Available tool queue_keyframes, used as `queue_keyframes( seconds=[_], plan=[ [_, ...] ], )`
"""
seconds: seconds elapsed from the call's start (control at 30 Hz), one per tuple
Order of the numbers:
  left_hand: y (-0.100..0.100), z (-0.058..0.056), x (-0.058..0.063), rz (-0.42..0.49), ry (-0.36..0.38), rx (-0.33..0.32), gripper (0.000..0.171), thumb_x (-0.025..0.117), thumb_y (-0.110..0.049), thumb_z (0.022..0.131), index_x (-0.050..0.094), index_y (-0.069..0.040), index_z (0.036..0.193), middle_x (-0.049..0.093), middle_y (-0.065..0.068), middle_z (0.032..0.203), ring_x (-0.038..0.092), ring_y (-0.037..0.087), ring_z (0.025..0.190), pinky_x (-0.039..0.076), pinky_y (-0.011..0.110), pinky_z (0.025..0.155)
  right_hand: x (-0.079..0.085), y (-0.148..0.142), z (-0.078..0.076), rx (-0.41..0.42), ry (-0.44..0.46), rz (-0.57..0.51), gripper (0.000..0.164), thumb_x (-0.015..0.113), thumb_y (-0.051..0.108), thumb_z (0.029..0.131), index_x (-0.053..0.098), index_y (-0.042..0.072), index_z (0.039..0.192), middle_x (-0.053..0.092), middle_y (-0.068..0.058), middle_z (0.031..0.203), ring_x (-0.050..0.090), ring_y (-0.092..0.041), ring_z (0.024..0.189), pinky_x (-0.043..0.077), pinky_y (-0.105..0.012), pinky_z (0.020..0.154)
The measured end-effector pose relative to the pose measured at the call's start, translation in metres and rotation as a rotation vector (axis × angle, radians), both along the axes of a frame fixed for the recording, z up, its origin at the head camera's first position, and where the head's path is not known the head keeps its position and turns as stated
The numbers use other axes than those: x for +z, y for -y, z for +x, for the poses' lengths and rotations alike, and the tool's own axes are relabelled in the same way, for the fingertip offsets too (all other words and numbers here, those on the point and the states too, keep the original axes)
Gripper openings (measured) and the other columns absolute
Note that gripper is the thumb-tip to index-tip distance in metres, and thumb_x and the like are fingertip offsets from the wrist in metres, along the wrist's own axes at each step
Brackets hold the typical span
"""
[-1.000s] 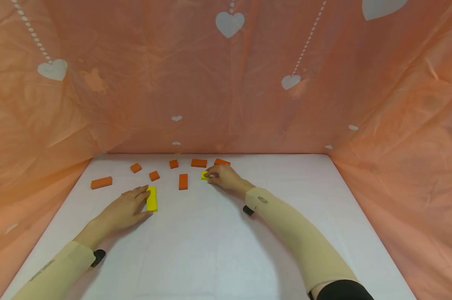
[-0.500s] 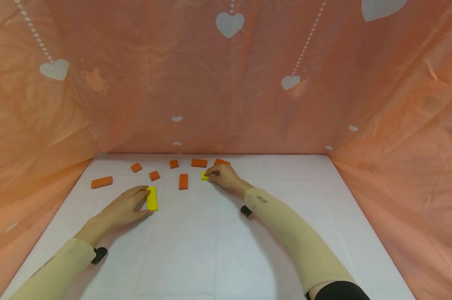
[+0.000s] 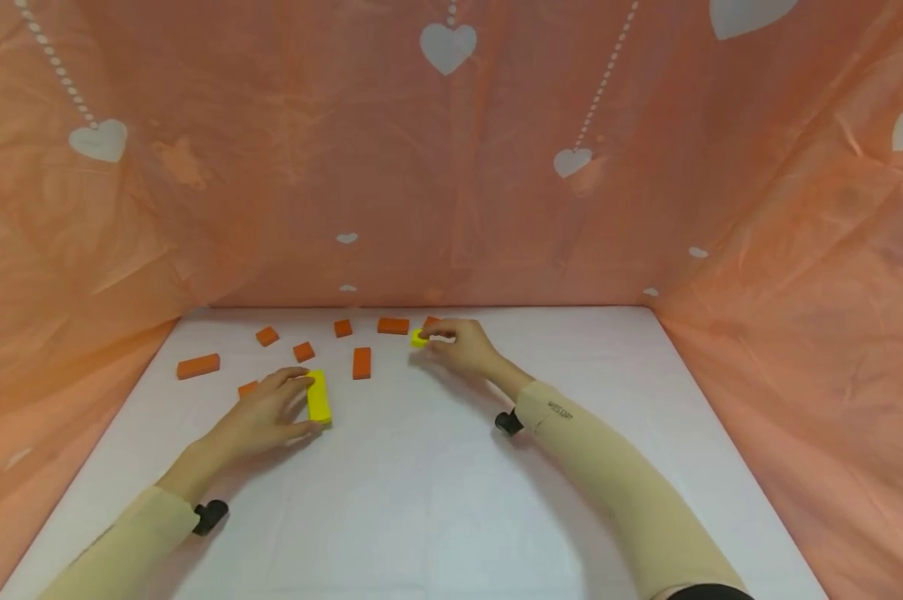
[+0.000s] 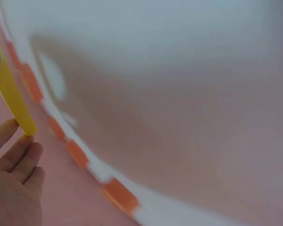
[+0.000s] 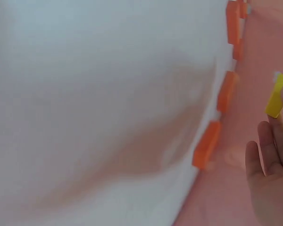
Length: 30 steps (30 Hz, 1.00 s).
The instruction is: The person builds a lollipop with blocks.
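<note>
Since half a second ago, your left hand (image 3: 267, 412) has carried the long yellow block (image 3: 318, 397) rightward, and your right hand (image 3: 466, 348) has shifted the small yellow block (image 3: 418, 338) farther from you. Each hand pinches its block between thumb and fingertips. Beside your left knuckles a part-covered orange block (image 3: 248, 389) has come into sight; behind your right fingers sits a half-hidden orange block (image 3: 431, 322). Between your hands lies the lengthwise orange block (image 3: 362, 363), with other orange blocks (image 3: 198, 366) scattered leftward and near the far edge, where the white table (image 3: 421, 500) meets the peach sheet (image 3: 451, 183). You have room on your own side, down to the bottom of the head view. Your right wrist view shows the face of the small yellow block, which your fingers partly cover from above.
</note>
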<state>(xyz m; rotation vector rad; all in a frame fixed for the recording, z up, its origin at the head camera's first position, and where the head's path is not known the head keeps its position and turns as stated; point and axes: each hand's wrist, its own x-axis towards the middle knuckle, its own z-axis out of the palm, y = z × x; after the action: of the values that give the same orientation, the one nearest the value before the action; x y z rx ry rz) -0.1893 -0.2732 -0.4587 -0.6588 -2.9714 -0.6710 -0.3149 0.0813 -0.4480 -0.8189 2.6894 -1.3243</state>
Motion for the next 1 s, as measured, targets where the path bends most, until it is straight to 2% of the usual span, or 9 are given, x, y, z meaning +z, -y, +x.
queue_keyframes(
  seconds=[0.13,0.37,0.47,0.7,0.87,1.0],
  plan=[
    [-0.025,-0.001,0.003,0.020,-0.036,-0.030,0.074,0.087,-0.034,0.085,0.057,0.004,0.141,0.047,0.020,0.152,0.045,0.043,0.139,0.042,0.062,0.111,0.007,-0.019,0.005,-0.020,-0.035,-0.028,0.021,0.075,0.010,0.095,0.080,0.008,0.116,0.075,-0.007,0.123,0.067,-0.025,0.121,0.053,-0.042,0.105],
    [-0.075,0.000,0.002,0.039,-0.092,-0.083,0.077,0.090,-0.035,0.082,0.058,0.002,0.141,0.050,0.021,0.150,0.049,0.042,0.137,0.045,0.059,0.110,0.009,-0.050,0.021,-0.068,-0.039,-0.003,0.021,0.077,0.012,0.095,0.080,0.010,0.116,0.074,-0.006,0.124,0.065,-0.025,0.124,0.053,-0.041,0.105],
    [-0.098,0.002,0.002,0.052,-0.092,-0.110,0.076,0.089,-0.035,0.082,0.058,0.002,0.141,0.051,0.019,0.151,0.050,0.040,0.137,0.046,0.057,0.110,0.008,-0.062,0.028,-0.067,-0.037,-0.006,0.022,0.077,0.009,0.094,0.080,0.009,0.116,0.074,-0.007,0.125,0.065,-0.027,0.125,0.053,-0.044,0.106],
    [-0.147,0.009,0.002,0.006,-0.108,-0.207,0.074,0.088,-0.042,0.083,0.061,0.001,0.137,0.053,0.017,0.148,0.051,0.036,0.136,0.046,0.051,0.112,-0.002,-0.079,0.046,-0.035,-0.057,0.012,0.022,0.076,0.004,0.093,0.080,0.007,0.115,0.074,-0.009,0.124,0.066,-0.030,0.123,0.053,-0.047,0.105],
    [-0.172,0.016,-0.003,-0.026,-0.093,-0.250,0.074,0.087,-0.044,0.083,0.062,0.000,0.137,0.054,0.016,0.147,0.052,0.034,0.135,0.046,0.049,0.113,-0.007,-0.082,0.057,-0.017,-0.043,0.024,0.022,0.078,0.007,0.092,0.080,0.008,0.114,0.075,-0.007,0.123,0.066,-0.029,0.123,0.052,-0.049,0.106],
    [-0.184,0.025,-0.009,-0.053,-0.089,-0.285,0.075,0.087,-0.046,0.083,0.062,0.000,0.137,0.055,0.017,0.145,0.052,0.033,0.135,0.046,0.048,0.113,-0.010,-0.082,0.066,-0.010,-0.015,0.041,0.023,0.079,0.008,0.092,0.080,0.009,0.114,0.075,-0.005,0.122,0.066,-0.028,0.122,0.050,-0.050,0.107]
  ],
)
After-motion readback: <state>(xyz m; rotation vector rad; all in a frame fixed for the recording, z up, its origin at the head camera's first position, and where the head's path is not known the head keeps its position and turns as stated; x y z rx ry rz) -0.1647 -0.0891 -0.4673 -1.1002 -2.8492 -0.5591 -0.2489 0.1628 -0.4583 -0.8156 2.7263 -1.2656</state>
